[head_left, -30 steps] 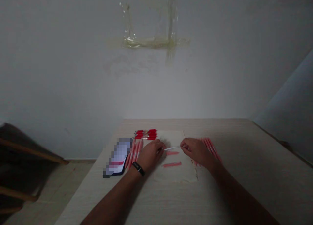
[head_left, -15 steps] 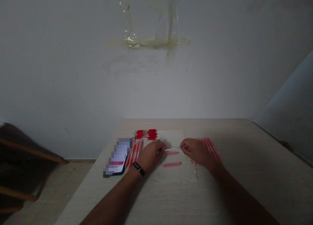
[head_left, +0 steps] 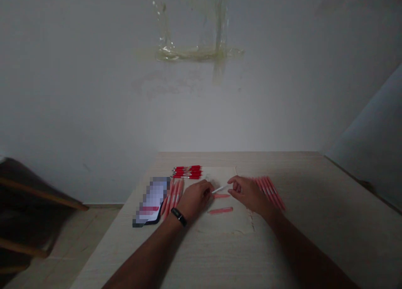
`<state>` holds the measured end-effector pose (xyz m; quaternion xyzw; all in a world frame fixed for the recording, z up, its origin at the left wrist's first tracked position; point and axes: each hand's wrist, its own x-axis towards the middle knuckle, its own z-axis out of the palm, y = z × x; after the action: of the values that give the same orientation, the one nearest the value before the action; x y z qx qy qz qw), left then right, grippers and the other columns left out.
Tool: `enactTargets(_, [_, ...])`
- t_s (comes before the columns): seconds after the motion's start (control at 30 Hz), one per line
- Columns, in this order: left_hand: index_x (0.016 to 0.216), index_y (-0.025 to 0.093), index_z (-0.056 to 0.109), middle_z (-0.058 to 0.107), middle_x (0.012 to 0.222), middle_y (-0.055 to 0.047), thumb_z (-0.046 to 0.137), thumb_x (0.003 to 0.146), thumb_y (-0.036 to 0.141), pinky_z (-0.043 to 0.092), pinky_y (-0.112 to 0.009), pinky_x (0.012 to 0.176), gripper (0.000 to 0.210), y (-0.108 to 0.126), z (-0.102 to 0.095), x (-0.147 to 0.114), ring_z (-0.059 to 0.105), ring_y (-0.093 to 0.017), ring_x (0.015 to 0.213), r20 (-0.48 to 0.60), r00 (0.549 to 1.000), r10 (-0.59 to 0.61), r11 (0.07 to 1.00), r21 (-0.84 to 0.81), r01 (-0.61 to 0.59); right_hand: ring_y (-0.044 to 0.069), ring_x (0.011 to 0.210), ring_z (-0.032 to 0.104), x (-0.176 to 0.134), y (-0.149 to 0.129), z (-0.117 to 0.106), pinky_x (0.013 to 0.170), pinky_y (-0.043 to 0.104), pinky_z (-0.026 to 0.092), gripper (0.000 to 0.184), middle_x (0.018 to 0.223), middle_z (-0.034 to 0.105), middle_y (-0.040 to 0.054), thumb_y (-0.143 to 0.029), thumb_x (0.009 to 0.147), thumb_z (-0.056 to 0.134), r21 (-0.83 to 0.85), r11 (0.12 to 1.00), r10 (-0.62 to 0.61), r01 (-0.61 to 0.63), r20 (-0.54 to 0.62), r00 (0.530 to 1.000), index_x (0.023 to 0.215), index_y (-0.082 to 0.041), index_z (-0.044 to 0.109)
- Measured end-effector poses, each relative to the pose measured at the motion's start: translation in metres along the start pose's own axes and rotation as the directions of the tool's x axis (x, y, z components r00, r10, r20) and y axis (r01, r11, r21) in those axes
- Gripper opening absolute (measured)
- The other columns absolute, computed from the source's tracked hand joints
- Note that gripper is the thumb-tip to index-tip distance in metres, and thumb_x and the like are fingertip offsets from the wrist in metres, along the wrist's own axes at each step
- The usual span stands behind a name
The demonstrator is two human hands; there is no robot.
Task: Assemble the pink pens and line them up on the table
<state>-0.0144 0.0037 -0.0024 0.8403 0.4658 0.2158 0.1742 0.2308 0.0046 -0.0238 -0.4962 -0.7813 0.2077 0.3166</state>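
My left hand (head_left: 197,195) is closed, pinching one end of a slim white pen refill (head_left: 221,189) that points right and slightly up. My right hand (head_left: 244,193) is just beyond the refill's other end, its thumb and index finger apart with nothing visible between them. Below the refill, a pink pen cap or short pen part (head_left: 221,195) lies on the pale sheet (head_left: 226,222). Nearer to me on the same sheet is a pink pen barrel (head_left: 220,210).
Several red pens (head_left: 187,172) lie stacked at the sheet's back left. Several pink pens (head_left: 173,197) lie beside a phone (head_left: 152,203) on the left. Another row of pink pens (head_left: 271,193) is right of my right hand. A wall (head_left: 238,121) stands behind the table (head_left: 251,159).
My right hand has let go of the refill's right end, and its fingers have parted. The refill now tilts upward to the right in my left hand.
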Motion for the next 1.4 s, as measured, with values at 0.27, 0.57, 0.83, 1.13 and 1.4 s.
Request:
enactTargets(0.27, [0.091, 0.019, 0.063, 0.065, 0.085, -0.003, 0.055, 0.084, 0.015, 0.039, -0.024, 0.068, 0.011, 0.000, 0.002, 0.000, 0.058, -0.016, 0.077, -0.025, 0.999, -0.047, 0.999, 0.006, 0.047, 0.018, 0.096, 0.057, 0.001, -0.005, 0.010, 0.085, 0.030, 0.042, 0.003, 0.092, 0.062, 0.0026, -0.018, 0.086, 0.067, -0.115, 0.981, -0.141, 0.155, 0.125, 0.982, 0.088, -0.020, 0.068])
enactTargets(0.57, [0.089, 0.019, 0.065, 0.068, 0.087, -0.004, 0.054, 0.085, 0.017, 0.040, -0.024, 0.066, 0.012, -0.003, -0.001, 0.000, 0.060, -0.017, 0.078, -0.018, 0.994, -0.105, 0.993, 0.049, 0.106, 0.019, 0.087, 0.056, 0.007, 0.020, -0.025, 0.079, 0.031, 0.043, 0.004, 0.090, 0.062, 0.0046, -0.019, 0.090, 0.059, -0.138, 0.983, -0.132, 0.122, -0.068, 0.989, 0.089, -0.019, 0.063])
enactTargets(0.83, [0.085, 0.020, 0.066, 0.067, 0.084, -0.003, 0.054, 0.080, 0.012, 0.037, -0.024, 0.064, 0.016, -0.005, 0.002, -0.001, 0.059, -0.016, 0.076, -0.013, 0.995, -0.099, 0.993, 0.068, 0.099, 0.019, 0.086, 0.057, 0.006, 0.012, -0.029, 0.078, 0.030, 0.043, 0.003, 0.090, 0.062, 0.0039, -0.019, 0.089, 0.059, -0.118, 0.986, -0.128, 0.115, -0.113, 0.985, 0.090, -0.020, 0.062])
enactTargets(1.13, [0.087, 0.020, 0.068, 0.067, 0.085, -0.004, 0.053, 0.083, 0.014, 0.038, -0.024, 0.065, 0.016, -0.003, 0.002, -0.001, 0.059, -0.016, 0.078, 0.007, 0.992, -0.128, 0.989, 0.070, 0.127, 0.019, 0.087, 0.057, 0.006, 0.008, -0.027, 0.079, 0.031, 0.044, 0.004, 0.089, 0.064, 0.0049, -0.020, 0.090, 0.059, -0.149, 0.976, -0.171, 0.161, -0.059, 0.983, 0.090, -0.019, 0.063])
enactTargets(1.4, [0.085, 0.021, 0.068, 0.067, 0.085, -0.003, 0.055, 0.085, 0.014, 0.038, -0.025, 0.068, 0.015, -0.005, 0.003, 0.000, 0.059, -0.016, 0.076, -0.028, 0.999, -0.046, 0.998, 0.040, 0.047, 0.019, 0.089, 0.057, 0.004, 0.001, -0.022, 0.078, 0.030, 0.043, 0.004, 0.090, 0.063, 0.0040, -0.017, 0.090, 0.061, -0.159, 0.967, -0.204, 0.201, -0.008, 0.979, 0.089, -0.020, 0.063])
